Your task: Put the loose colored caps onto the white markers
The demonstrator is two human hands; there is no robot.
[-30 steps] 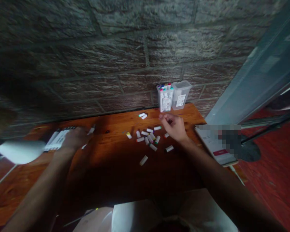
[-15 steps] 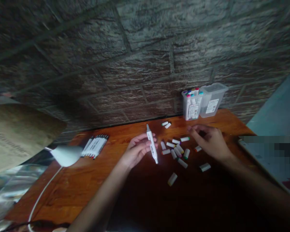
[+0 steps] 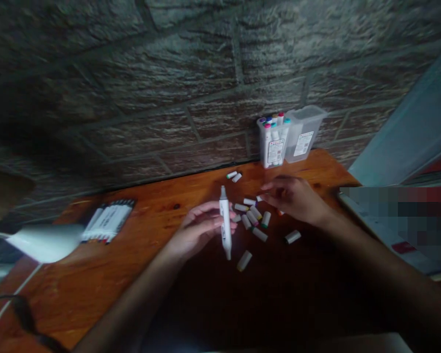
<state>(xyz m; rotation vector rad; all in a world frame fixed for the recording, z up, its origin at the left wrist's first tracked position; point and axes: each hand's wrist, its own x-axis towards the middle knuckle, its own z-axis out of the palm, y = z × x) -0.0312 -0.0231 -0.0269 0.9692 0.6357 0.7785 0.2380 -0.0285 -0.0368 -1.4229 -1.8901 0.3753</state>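
Currently, our left hand (image 3: 199,227) pinches a white marker (image 3: 225,226) between its fingers. At that marker's two o'clock, our right hand (image 3: 296,198) has fingers at a cap (image 3: 259,198); whether they pinch it, we cannot tell. Farther, at one o'clock, stands a clear container (image 3: 275,152).

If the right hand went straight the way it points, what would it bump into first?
Probably the small white cap right in front of the right hand. They might even be touching; depth is hard to tell there.
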